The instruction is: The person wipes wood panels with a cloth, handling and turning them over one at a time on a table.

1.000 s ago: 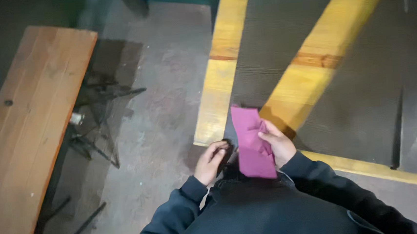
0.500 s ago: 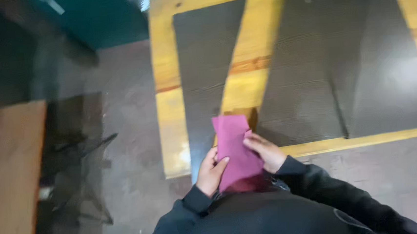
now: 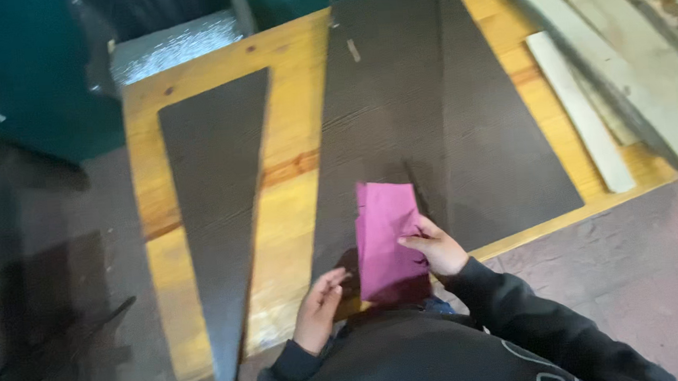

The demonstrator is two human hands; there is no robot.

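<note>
Now my view is shifting toward 2 o'clock; my right hand is pinching the magenta cloth upright, probably for folding, left hand loosely open at 8 o'clock.

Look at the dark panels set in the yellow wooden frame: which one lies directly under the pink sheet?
The wide right-hand dark panel, beneath the pink sheet. The other, a narrow tapering panel, lies apart on the left, uncovered.

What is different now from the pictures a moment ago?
The view swung right: the long wooden bench on the left dropped out of sight, and pale wooden planks appeared on the right. The left hand came off the magenta sheet of sandpaper and now sits beside its lower edge. The right hand still grips the sheet over the yellow wooden frame with dark panels.
</note>
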